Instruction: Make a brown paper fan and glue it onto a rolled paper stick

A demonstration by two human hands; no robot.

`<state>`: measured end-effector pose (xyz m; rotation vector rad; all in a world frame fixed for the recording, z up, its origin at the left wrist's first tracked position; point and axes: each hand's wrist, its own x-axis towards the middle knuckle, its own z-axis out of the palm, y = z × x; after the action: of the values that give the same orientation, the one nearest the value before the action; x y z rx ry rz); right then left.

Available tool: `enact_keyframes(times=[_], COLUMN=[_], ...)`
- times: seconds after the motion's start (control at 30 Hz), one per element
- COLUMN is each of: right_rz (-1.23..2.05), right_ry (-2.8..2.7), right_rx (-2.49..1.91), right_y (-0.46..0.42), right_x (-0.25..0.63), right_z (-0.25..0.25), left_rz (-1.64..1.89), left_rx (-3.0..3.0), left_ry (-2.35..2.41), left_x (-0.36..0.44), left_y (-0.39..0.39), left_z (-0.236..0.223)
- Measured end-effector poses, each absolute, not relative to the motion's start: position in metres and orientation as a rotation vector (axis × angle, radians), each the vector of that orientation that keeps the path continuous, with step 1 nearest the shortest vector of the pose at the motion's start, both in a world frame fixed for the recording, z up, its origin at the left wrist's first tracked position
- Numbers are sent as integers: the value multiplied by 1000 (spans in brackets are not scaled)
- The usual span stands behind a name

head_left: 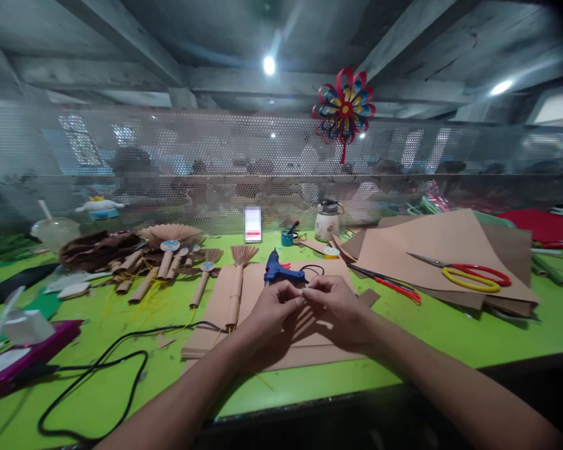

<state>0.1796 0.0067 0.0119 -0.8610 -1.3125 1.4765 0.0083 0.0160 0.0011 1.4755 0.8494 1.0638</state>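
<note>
My left hand [280,306] and my right hand [334,304] meet fingertip to fingertip above brown kraft paper sheets [258,356]. Both are pinched closed; whatever lies between the fingertips is too small to name. Just behind them a blue glue gun [281,270] rests on the paper, its black cord curving off to the right. Left of my left hand lies a rolled paper handle with a pleated fan top [236,284], yellow string at its lower end. Part of the paper is hidden under my hands.
Several finished paper fans [169,247] lie at the left, near a purple power strip [32,356] and its black cable [145,359]. Red-and-yellow scissors [473,277] sit on stacked paper [431,240] at right. A phone [253,225], blue pot [288,238] and jug [327,222] stand behind.
</note>
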Motion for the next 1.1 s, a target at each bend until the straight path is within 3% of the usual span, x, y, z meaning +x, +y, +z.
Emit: enact_keyframes(times=[0.67,1.1], right_rz=[695,513], right_ry=[-1691,-1862], right_rx=[-959,-995], right_y=[8,13], right_x=[175,177], right_z=[9,5], left_rz=[627,840], left_rx=[1187,1108], left_ry=[695,671], left_x=[12,18], left_y=[-7,-16], left_z=[13,23])
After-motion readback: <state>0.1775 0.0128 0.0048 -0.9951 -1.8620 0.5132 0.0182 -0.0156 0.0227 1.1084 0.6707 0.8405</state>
